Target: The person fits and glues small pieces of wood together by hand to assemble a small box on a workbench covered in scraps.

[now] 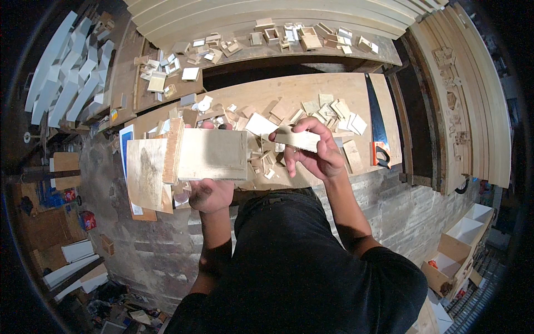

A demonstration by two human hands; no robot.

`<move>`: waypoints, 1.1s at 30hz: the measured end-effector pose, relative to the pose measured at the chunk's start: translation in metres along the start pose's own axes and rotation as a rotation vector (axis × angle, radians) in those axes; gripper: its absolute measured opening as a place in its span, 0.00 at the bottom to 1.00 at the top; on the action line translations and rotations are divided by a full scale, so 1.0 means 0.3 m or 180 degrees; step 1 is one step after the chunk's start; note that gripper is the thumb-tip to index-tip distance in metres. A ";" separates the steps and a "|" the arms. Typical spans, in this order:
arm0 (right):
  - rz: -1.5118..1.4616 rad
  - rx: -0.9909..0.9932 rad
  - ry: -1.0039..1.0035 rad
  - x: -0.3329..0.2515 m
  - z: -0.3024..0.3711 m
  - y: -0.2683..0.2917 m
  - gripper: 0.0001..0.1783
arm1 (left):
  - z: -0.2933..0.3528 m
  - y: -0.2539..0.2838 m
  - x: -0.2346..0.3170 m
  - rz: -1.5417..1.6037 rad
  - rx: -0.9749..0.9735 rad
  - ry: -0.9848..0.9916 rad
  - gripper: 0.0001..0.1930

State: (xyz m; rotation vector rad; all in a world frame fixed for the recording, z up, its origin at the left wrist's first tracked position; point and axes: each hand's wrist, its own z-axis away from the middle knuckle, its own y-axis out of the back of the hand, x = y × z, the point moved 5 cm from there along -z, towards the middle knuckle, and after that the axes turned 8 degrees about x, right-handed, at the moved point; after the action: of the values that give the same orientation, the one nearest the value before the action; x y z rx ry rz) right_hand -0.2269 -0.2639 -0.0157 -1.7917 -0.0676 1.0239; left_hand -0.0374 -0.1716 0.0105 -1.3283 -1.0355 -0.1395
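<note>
My left hand (212, 195) is closed around a pale, flat rectangular wooden board (217, 158), thumb at its near edge and fingertips showing beyond its far edge. A shadow falls across the board's face. At its left end stands an upright strip with a rough, layered edge (174, 151); whether the two are joined I cannot tell. Just to the right, my right hand (318, 158) pinches a small, light wooden piece (300, 140) between thumb and fingers. That piece has a ragged near edge and is apart from the board. Both hands are above the near side of the workbench (334, 86).
Loose wood offcuts (334, 111) cover the bench's middle. A handsaw (381, 156) with an orange-and-black handle lies at the right. A stained plywood sheet (146, 167) juts over the left edge. Small wooden boxes (309, 39) line the shelf behind, before stacked long boards (267, 14).
</note>
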 end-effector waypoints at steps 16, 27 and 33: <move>0.1750 0.0495 -0.0009 -0.026 0.000 0.079 0.11 | -0.002 0.005 -0.016 0.0150 -0.0018 -0.0062 0.52; 0.4006 0.1537 -0.1321 0.126 0.121 0.692 0.13 | 0.025 0.068 0.014 0.0075 0.0340 -0.0245 0.52; 0.5144 0.1808 0.0035 0.291 -0.169 0.934 0.20 | 0.052 0.115 0.013 0.0137 0.0187 -0.0176 0.53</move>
State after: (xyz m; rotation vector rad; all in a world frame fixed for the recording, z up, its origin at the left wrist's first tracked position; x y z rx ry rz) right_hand -0.2485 -0.3920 -0.2835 -1.0560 1.7202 1.7926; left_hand -0.0221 -0.1465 -0.0134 -1.3064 -1.0492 -0.0401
